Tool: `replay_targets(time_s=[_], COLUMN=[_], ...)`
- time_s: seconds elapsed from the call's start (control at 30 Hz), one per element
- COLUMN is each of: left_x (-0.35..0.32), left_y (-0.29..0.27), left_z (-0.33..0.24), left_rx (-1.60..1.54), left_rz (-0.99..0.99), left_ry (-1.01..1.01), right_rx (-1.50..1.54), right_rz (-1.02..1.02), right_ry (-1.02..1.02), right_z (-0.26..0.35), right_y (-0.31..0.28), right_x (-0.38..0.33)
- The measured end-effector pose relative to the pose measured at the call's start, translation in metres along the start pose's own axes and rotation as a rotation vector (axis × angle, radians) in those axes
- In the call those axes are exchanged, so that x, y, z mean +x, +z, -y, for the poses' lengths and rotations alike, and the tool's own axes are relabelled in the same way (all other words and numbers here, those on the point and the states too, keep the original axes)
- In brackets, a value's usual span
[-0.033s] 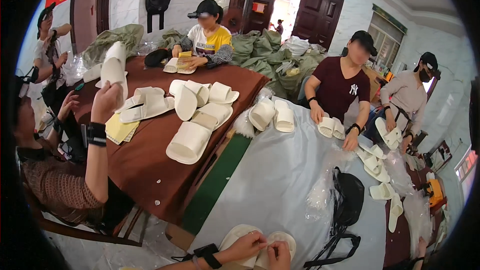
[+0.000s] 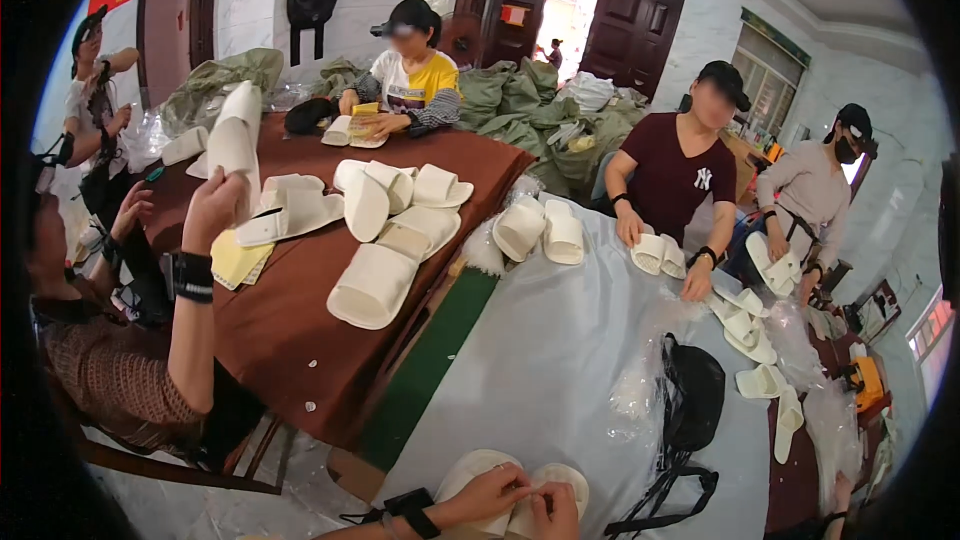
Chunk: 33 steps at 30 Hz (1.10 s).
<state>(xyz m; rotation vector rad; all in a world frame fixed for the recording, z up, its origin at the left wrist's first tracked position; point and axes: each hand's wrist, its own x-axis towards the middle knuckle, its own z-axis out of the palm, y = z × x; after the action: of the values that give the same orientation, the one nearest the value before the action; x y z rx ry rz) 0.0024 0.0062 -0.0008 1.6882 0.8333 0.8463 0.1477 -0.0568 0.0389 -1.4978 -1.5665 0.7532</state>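
At the lower edge my left hand (image 2: 498, 492) and my right hand (image 2: 554, 513) meet with fingertips pinched together. Anything held between them is too small to make out. Beneath them a pair of cream slippers lies on the grey cloth: the left slipper (image 2: 462, 470) is partly covered by my left hand, and the right slipper (image 2: 570, 478) shows its rounded end behind my right hand. A black band (image 2: 420, 522) circles my left wrist.
A black bag (image 2: 692, 395) with straps and clear plastic bags (image 2: 640, 380) lie to the right. Cream slippers (image 2: 372, 285) spread over the brown-covered table (image 2: 290, 340) at left. Several co-workers handle slippers around both tables. A wooden chair (image 2: 180, 470) stands lower left; green sacks (image 2: 520, 100) fill the back.
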Motion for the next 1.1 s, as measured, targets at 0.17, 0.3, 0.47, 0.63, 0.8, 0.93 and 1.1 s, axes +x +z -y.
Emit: replay_targets(time_s=[0.17, 0.3, 0.47, 0.63, 0.8, 0.93, 1.1], left_x=[-0.006, -0.005, -0.003, -0.005, -0.003, -0.002, -0.005], left_y=[0.003, 0.001, 0.003, 0.002, 0.003, -0.001, 0.001], left_z=[0.009, 0.001, 0.009, 0.004, 0.006, 0.0, 0.0], left_rx=[-0.08, -0.088, -0.054, -0.058, -0.09, -0.037, -0.094], left_rz=[-0.054, -0.074, -0.011, -0.06, -0.067, -0.036, -0.106], left_ry=[-0.029, 0.0, 0.014, 0.027, 0.007, 0.015, -0.088], right_rx=[0.046, 0.011, 0.019, 0.082, 0.011, 0.011, -0.071], right_rz=[-0.037, -0.073, -0.034, -0.043, -0.05, -0.061, -0.075], right_ry=[-0.009, -0.03, -0.005, 0.017, -0.001, -0.015, -0.074], right_z=[-0.019, -0.014, -0.018, -0.023, -0.018, -0.015, 0.009], right_y=[0.013, 0.01, 0.009, 0.013, 0.009, 0.01, 0.001], right_x=[-0.001, -0.003, -0.002, -0.003, -0.004, -0.001, 0.004])
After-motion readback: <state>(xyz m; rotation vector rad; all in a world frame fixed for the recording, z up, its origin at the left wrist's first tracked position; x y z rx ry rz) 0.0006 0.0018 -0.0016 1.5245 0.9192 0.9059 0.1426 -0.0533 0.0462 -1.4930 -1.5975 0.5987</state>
